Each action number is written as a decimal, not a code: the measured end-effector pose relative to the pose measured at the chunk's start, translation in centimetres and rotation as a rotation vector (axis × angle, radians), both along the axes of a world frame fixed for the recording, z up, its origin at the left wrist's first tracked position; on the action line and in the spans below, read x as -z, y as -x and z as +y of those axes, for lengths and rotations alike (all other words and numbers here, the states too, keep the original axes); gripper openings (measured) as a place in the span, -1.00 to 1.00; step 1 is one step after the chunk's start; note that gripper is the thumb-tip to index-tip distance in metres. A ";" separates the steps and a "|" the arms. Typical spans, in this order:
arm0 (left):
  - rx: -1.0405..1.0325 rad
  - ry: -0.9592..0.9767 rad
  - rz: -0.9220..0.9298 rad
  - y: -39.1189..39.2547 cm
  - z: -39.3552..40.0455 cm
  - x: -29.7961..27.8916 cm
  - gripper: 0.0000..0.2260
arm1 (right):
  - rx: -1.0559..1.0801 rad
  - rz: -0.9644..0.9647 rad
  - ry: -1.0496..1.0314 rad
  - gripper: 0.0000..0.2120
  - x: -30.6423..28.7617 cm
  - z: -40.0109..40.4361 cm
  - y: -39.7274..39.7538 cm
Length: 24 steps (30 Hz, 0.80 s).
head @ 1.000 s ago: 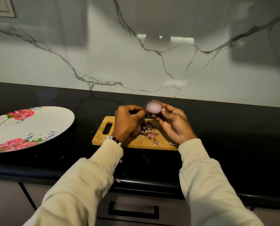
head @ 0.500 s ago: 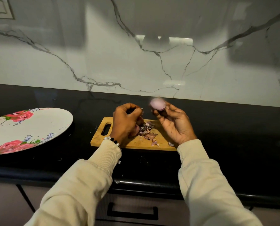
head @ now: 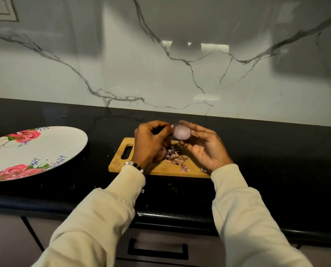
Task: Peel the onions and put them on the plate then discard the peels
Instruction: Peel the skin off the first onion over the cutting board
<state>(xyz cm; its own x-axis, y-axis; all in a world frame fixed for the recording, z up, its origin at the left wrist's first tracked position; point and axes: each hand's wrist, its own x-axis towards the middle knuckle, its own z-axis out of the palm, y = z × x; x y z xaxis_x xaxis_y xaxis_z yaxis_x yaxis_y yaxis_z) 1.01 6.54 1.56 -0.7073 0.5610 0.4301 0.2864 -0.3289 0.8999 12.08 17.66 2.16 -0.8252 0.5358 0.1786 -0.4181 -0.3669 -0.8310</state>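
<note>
A small pale-purple onion point(head: 181, 132) is held above the wooden cutting board point(head: 153, 167). My right hand point(head: 203, 147) grips it between thumb and fingers. My left hand point(head: 151, 143) has curled fingers, and its fingertips pinch at the onion's left side. A heap of purple peels point(head: 175, 156) lies on the board under the hands. The white plate with pink roses point(head: 31, 151) sits on the counter to the left, with nothing on it.
The black countertop point(head: 276, 160) runs across the view, backed by a white marble wall point(head: 180, 64). A drawer with a black handle point(head: 157, 251) is below the counter's front edge. A switch plate point(head: 0, 8) is on the wall at the top left.
My right hand lowered the onion slightly and brought it back against my left fingertips, after the two had been briefly apart.
</note>
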 end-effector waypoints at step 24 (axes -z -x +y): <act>-0.097 0.130 0.318 0.6 0.2 0.5 -0.88 | 0.090 -0.034 -0.019 -0.73 0.1 0.3 0.3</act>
